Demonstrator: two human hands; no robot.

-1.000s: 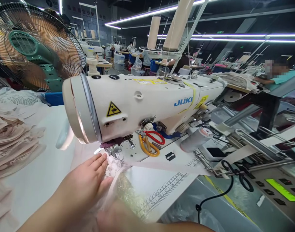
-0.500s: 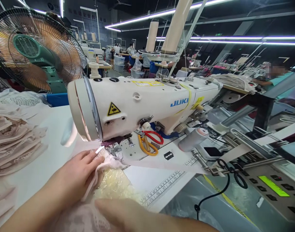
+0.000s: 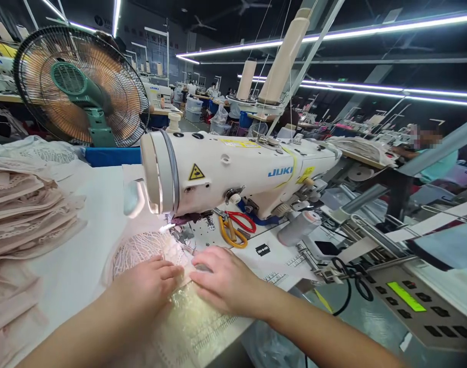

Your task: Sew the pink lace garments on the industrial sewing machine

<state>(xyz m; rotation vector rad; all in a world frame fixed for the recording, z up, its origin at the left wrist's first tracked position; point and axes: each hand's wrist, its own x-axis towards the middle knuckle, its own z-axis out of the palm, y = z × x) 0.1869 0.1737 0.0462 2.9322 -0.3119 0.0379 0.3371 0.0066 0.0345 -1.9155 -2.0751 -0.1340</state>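
A pale pink lace fabric piece [image 3: 137, 250] lies on the sewing machine's bed, its far edge by the presser foot [image 3: 183, 234]. My left hand [image 3: 153, 283] is closed on the near part of the lace, fingers bent over it and thumb hidden. Just right of the foot, my right hand [image 3: 228, 281] grips the fabric's right edge between thumb and fingers. Beneath both hands, shiny yellowish clear plastic [image 3: 191, 312] covers part of the table's printed ruler. Above them extends the white JUKI sewing machine [image 3: 226, 174].
Lace pieces [image 3: 22, 209] are piled at the left. Orange- and red-handled cutters [image 3: 233, 232], a razor blade [image 3: 262, 249] and a grey thread cone [image 3: 300, 228] lie right of the needle. A control panel [image 3: 417, 301] stands at lower right, a large fan [image 3: 80, 87] behind.
My right hand has come up from the front edge to the fabric by the foot. My left hand has drawn back toward me, uncovering more lace. The camera view has shifted.
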